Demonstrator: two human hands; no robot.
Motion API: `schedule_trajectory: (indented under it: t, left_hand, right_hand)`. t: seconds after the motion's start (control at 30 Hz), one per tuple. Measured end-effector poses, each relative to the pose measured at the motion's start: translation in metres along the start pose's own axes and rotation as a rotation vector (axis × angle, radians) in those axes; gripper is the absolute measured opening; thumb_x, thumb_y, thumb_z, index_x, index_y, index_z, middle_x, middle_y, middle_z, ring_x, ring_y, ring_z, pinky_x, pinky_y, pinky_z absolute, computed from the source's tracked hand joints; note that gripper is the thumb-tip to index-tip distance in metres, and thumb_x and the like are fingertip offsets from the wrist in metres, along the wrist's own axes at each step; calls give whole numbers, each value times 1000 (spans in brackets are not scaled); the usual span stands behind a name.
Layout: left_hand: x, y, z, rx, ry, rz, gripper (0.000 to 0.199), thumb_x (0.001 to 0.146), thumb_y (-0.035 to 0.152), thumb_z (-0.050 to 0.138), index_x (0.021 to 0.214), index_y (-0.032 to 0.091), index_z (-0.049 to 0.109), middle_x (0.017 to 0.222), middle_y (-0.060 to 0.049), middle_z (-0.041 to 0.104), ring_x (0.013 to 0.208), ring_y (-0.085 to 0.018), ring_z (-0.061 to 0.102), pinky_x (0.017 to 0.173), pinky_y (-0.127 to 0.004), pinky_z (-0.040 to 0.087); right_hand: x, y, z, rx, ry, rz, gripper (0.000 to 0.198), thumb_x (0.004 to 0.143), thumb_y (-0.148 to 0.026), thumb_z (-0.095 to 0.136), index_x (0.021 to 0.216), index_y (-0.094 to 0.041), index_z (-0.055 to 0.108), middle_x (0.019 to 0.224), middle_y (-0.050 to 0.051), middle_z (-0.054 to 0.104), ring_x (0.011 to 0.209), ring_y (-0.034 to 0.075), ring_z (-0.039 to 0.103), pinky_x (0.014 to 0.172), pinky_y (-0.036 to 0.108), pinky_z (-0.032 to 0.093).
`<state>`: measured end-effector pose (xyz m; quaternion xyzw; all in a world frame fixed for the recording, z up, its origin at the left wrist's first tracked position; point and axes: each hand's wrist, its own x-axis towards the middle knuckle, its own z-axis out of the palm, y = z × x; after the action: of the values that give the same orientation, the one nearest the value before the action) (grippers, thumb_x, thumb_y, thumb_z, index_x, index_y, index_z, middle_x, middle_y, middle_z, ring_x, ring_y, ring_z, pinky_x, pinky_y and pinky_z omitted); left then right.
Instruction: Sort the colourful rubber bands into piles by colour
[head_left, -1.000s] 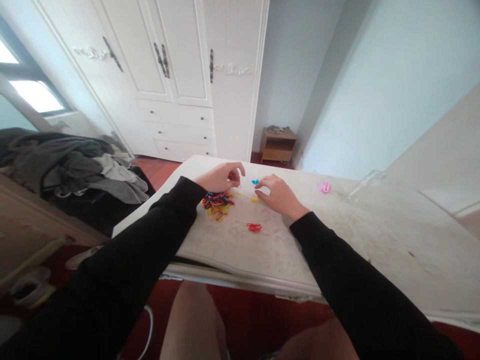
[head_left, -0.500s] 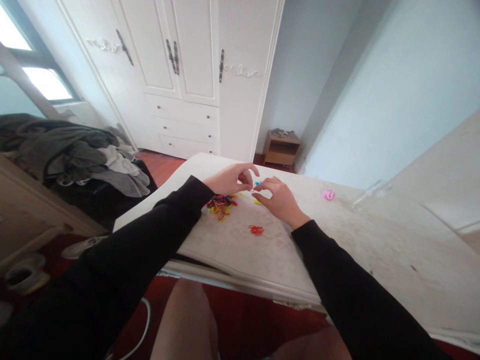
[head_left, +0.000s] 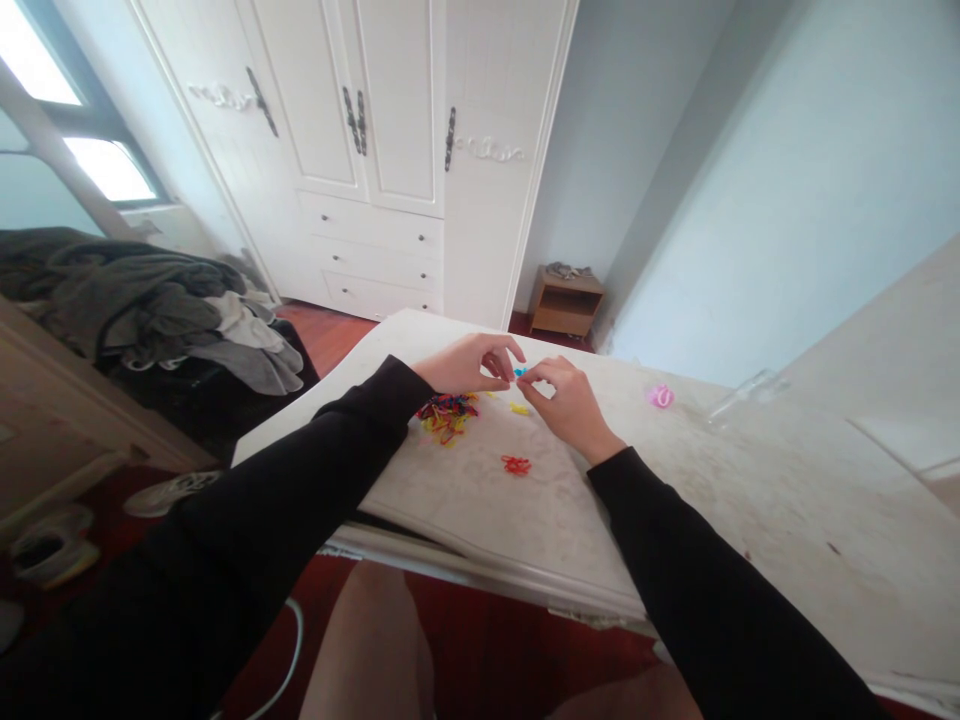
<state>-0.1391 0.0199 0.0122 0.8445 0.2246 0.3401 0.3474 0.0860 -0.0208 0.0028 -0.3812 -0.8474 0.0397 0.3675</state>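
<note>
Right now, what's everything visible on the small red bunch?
The red bunch is a loose, low tangle of thin, bright red loops, seemingly rubbery; the loops are too small to count. It lies on the pale tabletop, right of the multicoloured pile and nearer the person than the yellow clump. Only the tabletop touches it.

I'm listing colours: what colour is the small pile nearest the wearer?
The small pile of thin loops is red; head view.
</note>
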Motion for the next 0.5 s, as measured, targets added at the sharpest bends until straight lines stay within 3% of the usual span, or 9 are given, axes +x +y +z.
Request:
schedule_trajectory:
  t: [0.27, 0.5]
  left_hand:
    - [3, 4, 2, -28, 67, -14, 30, 82, 19, 79, 109, 16, 66, 77, 0, 72, 76, -14, 72, 81, -30, 60]
    - [4, 8, 1, -58, 137, -27, 32, 76, 16, 80, 102, 17, 60, 69, 4, 66, 70, -14, 69, 78, -30, 56]
  right_hand:
    - [2, -3, -4, -27, -7, 17, 16, 94, -22, 64, 79, -23, 70, 86, 5, 74, 89, 24, 63, 86, 39, 47]
    - [4, 1, -12, 57, 117, 88, 14, 87, -20, 66, 73, -23, 68, 84, 4, 75, 87, 24, 64, 87, 41, 48]
